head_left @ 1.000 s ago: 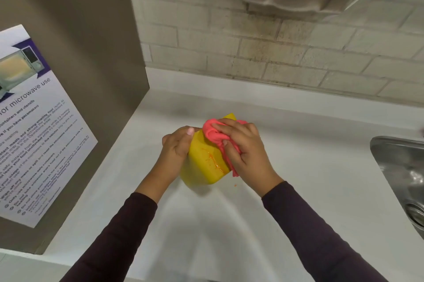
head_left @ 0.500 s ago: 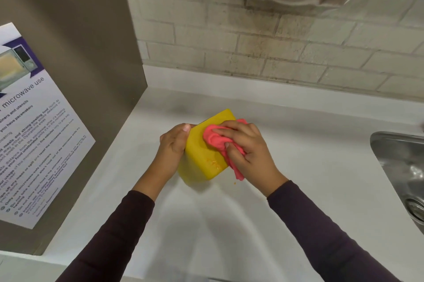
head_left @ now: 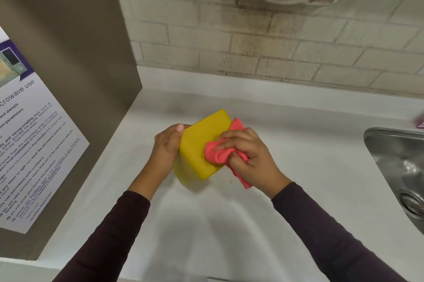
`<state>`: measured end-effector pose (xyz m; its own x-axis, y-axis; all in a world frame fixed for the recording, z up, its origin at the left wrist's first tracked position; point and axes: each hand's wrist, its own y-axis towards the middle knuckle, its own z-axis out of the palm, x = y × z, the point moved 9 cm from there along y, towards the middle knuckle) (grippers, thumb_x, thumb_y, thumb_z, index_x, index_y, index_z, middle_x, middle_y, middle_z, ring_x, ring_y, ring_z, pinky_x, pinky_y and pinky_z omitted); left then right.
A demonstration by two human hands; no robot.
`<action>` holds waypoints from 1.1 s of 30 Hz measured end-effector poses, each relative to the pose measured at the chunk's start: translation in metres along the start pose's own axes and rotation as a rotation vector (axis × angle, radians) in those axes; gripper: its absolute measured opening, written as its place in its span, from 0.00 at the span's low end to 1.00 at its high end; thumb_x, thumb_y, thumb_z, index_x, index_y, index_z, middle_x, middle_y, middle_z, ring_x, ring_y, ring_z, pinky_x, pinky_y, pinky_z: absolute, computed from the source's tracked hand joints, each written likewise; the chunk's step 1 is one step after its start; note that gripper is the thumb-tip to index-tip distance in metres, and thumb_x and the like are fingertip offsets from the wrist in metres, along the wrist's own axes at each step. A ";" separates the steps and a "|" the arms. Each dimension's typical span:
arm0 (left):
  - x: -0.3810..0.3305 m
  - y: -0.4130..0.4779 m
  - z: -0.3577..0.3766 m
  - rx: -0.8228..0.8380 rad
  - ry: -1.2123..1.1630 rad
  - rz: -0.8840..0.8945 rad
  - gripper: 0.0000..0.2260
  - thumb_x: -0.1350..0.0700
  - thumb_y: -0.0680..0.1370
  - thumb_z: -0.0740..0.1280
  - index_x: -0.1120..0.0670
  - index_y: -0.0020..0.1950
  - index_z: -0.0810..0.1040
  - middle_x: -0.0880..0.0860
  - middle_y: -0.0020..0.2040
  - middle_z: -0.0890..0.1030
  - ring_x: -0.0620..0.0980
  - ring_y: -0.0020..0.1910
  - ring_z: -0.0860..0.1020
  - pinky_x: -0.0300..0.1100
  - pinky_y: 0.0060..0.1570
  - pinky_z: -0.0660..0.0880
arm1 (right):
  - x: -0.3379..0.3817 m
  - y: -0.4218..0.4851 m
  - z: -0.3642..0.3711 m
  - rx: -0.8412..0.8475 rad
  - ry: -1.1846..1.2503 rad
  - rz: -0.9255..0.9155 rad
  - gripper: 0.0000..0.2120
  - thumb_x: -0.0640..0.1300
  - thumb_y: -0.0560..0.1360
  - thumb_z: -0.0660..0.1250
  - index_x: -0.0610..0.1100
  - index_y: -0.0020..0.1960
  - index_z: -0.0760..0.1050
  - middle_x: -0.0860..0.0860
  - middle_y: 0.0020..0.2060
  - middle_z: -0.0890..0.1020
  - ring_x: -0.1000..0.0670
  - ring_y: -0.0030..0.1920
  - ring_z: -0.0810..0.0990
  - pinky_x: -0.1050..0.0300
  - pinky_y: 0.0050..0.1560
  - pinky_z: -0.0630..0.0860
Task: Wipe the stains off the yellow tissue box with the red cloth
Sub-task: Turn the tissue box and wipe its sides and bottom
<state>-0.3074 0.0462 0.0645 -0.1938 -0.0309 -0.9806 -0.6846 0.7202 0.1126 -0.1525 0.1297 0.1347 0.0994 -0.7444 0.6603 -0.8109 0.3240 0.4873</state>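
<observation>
Gripping the yellow tissue box (head_left: 202, 144) mid-frame with your left hand (head_left: 167, 144), tilted on the counter (head_left: 298, 148), your right hand (head_left: 250, 157) clenched the red cloth (head_left: 218, 152) against it.

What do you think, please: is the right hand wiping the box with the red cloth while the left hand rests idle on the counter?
Not quite: the head view shows the left hand holding the box, not idle on the counter. The right hand does wipe the box with the cloth.
</observation>
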 end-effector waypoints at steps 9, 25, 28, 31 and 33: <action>0.000 0.000 0.003 0.019 -0.052 0.039 0.20 0.35 0.72 0.54 0.44 0.46 0.81 0.46 0.45 0.84 0.44 0.47 0.81 0.33 0.46 0.75 | 0.018 -0.014 0.024 0.040 -0.006 -0.078 0.15 0.39 0.68 0.62 0.46 0.50 0.82 0.53 0.52 0.81 0.47 0.51 0.74 0.52 0.58 0.68; 0.004 -0.028 -0.021 0.249 -0.071 -0.053 0.17 0.41 0.67 0.61 0.41 0.52 0.81 0.45 0.53 0.84 0.42 0.53 0.80 0.37 0.51 0.75 | -0.086 -0.107 0.066 -0.121 0.981 1.033 0.05 0.38 0.77 0.60 0.45 0.45 0.73 0.46 0.33 0.80 0.48 0.30 0.74 0.58 0.26 0.67; -0.008 -0.044 -0.038 0.463 -0.017 -0.166 0.24 0.47 0.62 0.66 0.47 0.58 0.76 0.43 0.55 0.83 0.41 0.54 0.80 0.30 0.47 0.75 | -0.066 -0.091 0.076 -0.075 0.919 0.909 0.07 0.34 0.75 0.62 0.45 0.43 0.71 0.51 0.33 0.81 0.52 0.30 0.78 0.59 0.26 0.72; -0.013 -0.049 -0.062 0.467 0.091 -0.343 0.28 0.47 0.58 0.69 0.47 0.59 0.74 0.43 0.54 0.83 0.45 0.57 0.78 0.34 0.51 0.75 | -0.044 -0.072 0.084 0.019 0.709 0.729 0.11 0.29 0.72 0.64 0.45 0.41 0.71 0.53 0.44 0.80 0.52 0.38 0.79 0.57 0.36 0.76; -0.010 -0.054 -0.079 0.393 0.167 -0.471 0.39 0.33 0.59 0.71 0.48 0.66 0.70 0.49 0.64 0.76 0.52 0.65 0.73 0.48 0.65 0.69 | -0.025 -0.061 0.089 0.061 0.581 0.581 0.15 0.25 0.68 0.65 0.45 0.39 0.73 0.51 0.46 0.77 0.52 0.46 0.79 0.59 0.47 0.76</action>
<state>-0.3243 -0.0469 0.0810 -0.0637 -0.4916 -0.8685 -0.4201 0.8026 -0.4235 -0.1571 0.0766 0.0379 -0.0762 -0.0414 0.9962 -0.8531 0.5199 -0.0437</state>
